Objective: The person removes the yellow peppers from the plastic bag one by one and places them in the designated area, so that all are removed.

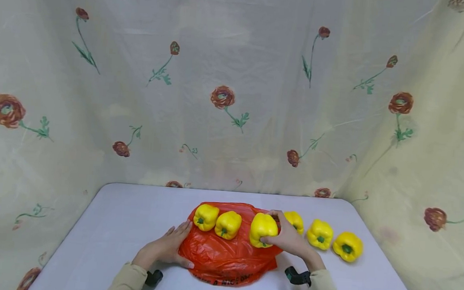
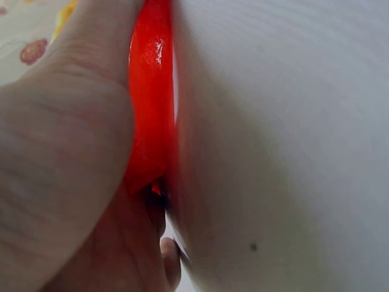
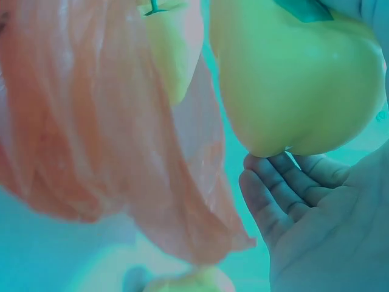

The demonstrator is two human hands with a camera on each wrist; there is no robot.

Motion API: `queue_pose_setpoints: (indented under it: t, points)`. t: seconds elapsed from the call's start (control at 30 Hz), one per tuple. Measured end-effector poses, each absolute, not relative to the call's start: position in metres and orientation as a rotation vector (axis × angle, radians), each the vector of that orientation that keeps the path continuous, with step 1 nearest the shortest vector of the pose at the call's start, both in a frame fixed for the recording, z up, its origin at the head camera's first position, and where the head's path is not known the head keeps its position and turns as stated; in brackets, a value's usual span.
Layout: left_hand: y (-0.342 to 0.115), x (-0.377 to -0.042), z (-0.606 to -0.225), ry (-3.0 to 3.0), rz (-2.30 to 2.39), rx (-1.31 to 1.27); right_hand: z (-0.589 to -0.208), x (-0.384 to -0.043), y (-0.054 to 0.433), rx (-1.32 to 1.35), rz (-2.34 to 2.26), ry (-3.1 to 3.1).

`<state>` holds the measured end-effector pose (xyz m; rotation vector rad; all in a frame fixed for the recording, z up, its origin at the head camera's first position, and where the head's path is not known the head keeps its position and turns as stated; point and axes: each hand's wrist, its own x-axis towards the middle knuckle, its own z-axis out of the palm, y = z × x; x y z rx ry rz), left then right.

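A red plastic bag [image 1: 228,257] with dark lettering along its near edge lies flat on the white table. Two yellow bell peppers [image 1: 206,217] [image 1: 228,224] sit side by side on its far left part. My left hand [image 1: 170,245] rests at the bag's left edge, fingers extended and thumb apart; the left wrist view has the red plastic [image 2: 149,97] right beside the palm. With my right hand [image 1: 290,236] I hold another yellow bell pepper [image 1: 263,230] over the bag's right part, thumb on the near side and fingers behind. Its green stem [image 3: 307,9] shows in the right wrist view.
Three more yellow bell peppers stand right of the bag: one partly behind my right hand [image 1: 294,221], one beside it [image 1: 320,234] and one farthest right [image 1: 348,246]. A flower-patterned curtain [image 1: 230,163] encloses the table [image 1: 130,214] at the back and sides.
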<state>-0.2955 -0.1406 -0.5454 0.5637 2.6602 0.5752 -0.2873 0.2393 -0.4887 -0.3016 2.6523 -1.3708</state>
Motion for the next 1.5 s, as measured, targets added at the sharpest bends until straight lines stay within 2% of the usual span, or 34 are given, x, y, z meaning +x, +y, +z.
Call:
queue_pose_setpoints:
  t: [0.9,1.5]
  points:
    - [-0.14,-0.298,-0.544,2.683,0.554,0.513,-0.49,-0.239,0.304,-0.134,-1.269,2.734]
    - [-0.136,-0.293,-0.543,2.674,0.563,0.518,-0.531,-0.232,0.327,-0.01,-1.241,2.69]
